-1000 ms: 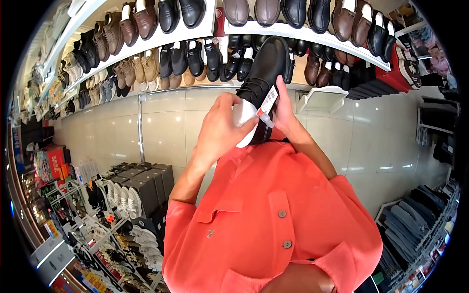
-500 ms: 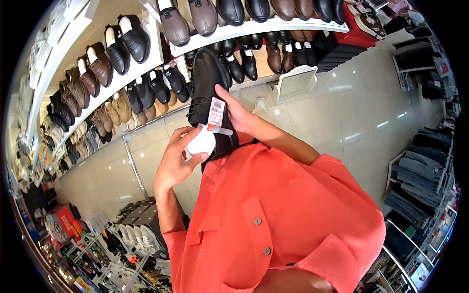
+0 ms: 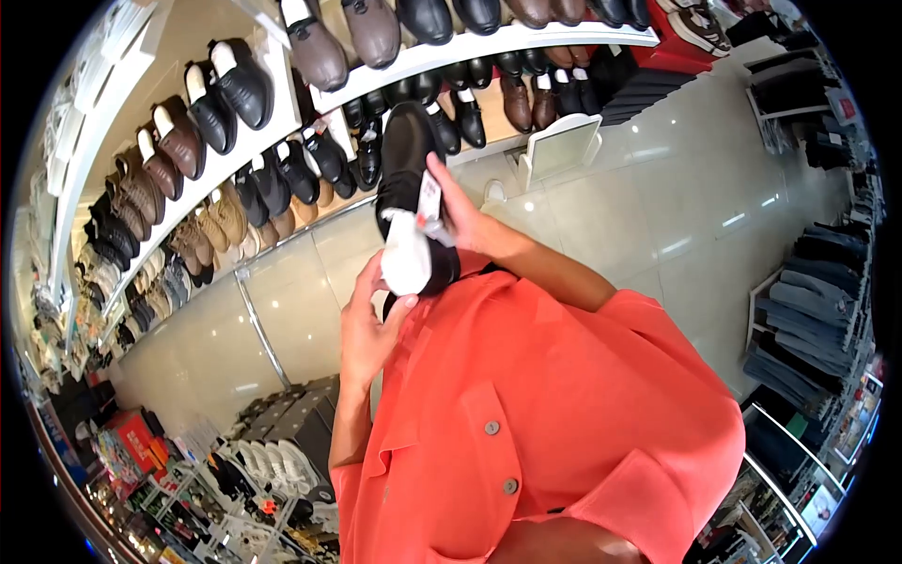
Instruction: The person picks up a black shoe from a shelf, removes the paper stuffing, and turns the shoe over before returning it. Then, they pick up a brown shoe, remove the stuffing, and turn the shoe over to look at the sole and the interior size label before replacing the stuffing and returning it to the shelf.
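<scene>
Shop floor: glossy pale tiles [image 3: 648,211] spread below white curved shelves [image 3: 526,38] lined with leather shoes.
Black shoe: you have it up in front of your chest, toe pointing toward the shelves, heel close to your coral shirt [image 3: 601,385].
White insert: more of its length [image 3: 407,258] shows now than in the previous frame, jutting from the shoe's opening at the heel end.
Price tag: once broad and readable in layout, it [image 3: 429,202] now looks narrow and blurred beside the laces.
Left hand: your thumb and fingers [image 3: 366,324] pinch the insert's rounded end.
Right hand: your fingers [image 3: 458,211] press around the shoe's side, thumb up along the upper, near the tag.
Leather: smooth black with a soft sheen, rounded at the toe of the shoe [image 3: 406,141]; the laces are dark too.
Insert surface: bright white, its fine texture too blurred to tell.
Shirt: matte fabric with round grey buttons [image 3: 510,486].
White-framed panel: it [image 3: 561,150] leans on the floor near the low shelf.
Jeans: folded blue rows [image 3: 799,310] lie on your right.
</scene>
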A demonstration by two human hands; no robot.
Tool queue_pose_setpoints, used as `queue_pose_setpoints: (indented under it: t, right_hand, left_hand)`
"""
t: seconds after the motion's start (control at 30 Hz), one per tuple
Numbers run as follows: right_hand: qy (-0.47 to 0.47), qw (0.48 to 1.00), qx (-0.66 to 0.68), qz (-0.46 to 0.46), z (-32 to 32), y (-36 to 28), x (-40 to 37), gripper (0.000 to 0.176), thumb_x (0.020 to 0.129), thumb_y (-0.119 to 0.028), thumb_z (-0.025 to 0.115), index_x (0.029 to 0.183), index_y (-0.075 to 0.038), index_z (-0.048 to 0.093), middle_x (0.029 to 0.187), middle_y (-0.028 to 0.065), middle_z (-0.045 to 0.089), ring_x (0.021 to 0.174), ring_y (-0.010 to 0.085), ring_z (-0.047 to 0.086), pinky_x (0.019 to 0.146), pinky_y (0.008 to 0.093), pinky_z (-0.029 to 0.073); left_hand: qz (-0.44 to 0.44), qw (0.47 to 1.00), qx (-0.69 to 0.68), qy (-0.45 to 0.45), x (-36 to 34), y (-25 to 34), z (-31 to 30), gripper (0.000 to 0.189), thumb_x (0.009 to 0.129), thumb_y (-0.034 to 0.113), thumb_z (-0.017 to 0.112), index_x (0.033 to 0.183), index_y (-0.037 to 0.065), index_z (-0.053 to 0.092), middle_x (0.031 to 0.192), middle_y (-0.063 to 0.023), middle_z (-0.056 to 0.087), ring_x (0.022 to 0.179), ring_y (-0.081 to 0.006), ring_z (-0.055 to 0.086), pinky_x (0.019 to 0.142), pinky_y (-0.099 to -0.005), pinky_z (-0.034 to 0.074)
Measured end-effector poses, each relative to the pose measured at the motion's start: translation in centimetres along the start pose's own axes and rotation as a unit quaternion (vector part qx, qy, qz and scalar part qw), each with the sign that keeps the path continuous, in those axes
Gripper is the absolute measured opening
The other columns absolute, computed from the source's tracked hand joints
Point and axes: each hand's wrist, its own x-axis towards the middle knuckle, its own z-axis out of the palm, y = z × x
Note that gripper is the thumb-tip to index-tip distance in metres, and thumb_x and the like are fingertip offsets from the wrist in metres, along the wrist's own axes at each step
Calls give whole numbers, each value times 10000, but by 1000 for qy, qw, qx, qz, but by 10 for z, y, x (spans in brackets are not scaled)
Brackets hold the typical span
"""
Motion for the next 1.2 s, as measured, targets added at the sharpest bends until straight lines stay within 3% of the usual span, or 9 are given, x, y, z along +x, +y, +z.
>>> queue_pose_setpoints:
  t: [0.13,0.2,0.23,0.4,0.57,0.67,0.87,1.13,1.2]
  right_hand:
    - [43,996,-82,2,17,-1,-13,656,842,-666,548,1144,-92,648,1074,65,686,964,224,647,918,378,498]
    - [63,987,-145,13,16,-2,-13,697,842,-673,542,1207,-82,592,1119,77,658,989,222,634,911,372,497]
    - [27,991,-131,16,3,-1,-4,700,845,-671,539,1211,-75,582,1119,81,653,984,219,635,904,364,499]
    - [-25,993,-114,14,3,-4,-8,698,866,-657,519,1197,-45,575,1087,96,655,956,224,647,876,348,516]
    - [-12,996,-92,-5,2,-7,-13,637,896,-614,511,1173,-47,597,1070,96,674,950,220,654,868,365,525]
    - [-26,994,-103,13,-3,-7,-13,624,903,-609,505,1163,-51,603,1060,91,678,943,215,658,867,358,525]
    - [4,987,-158,-3,0,-8,-23,611,914,-597,494,1156,-46,604,1061,86,679,933,211,665,858,342,531]
    - [4,994,-104,18,8,-3,-25,597,902,-598,515,1108,-47,617,896,53,700,798,182,680,760,316,551]
    - [-195,972,-78,108,2,-18,-27,626,885,-618,527,1134,-51,613,966,66,697,851,187,677,786,323,546]
  left_hand:
    - [-51,997,-13,-54,6,-1,-19,679,803,-13,679,1409,113,400,1306,-171,539,836,-231,646,801,-348,505]
    - [62,986,71,-139,13,6,-32,690,802,12,687,1413,174,412,1357,-169,490,888,-244,645,794,-353,510]
    - [31,982,70,-171,13,11,-35,662,813,38,685,1400,218,438,1383,-157,474,945,-282,635,806,-347,513]
    - [58,988,0,-145,25,0,-33,587,829,92,693,1368,152,470,1394,-156,479,930,-288,638,810,-367,508]
    - [-7,973,76,-218,28,7,-31,593,852,160,677,1386,139,419,1239,-179,592,942,-352,642,760,-413,510]
    - [64,962,169,-205,25,6,-30,625,842,185,682,1394,138,394,1092,-185,648,904,-382,638,725,-444,495]
    - [57,958,160,-230,35,2,-35,593,809,178,693,1356,142,466,823,-171,672,761,-375,643,690,-449,492]
    - [21,941,235,-244,19,23,-41,624,812,180,696,1390,166,463,720,-168,654,666,-353,631,639,-443,490]
    - [34,934,236,-265,14,20,-42,631,816,181,695,1399,168,454,707,-168,651,649,-348,629,619,-441,489]
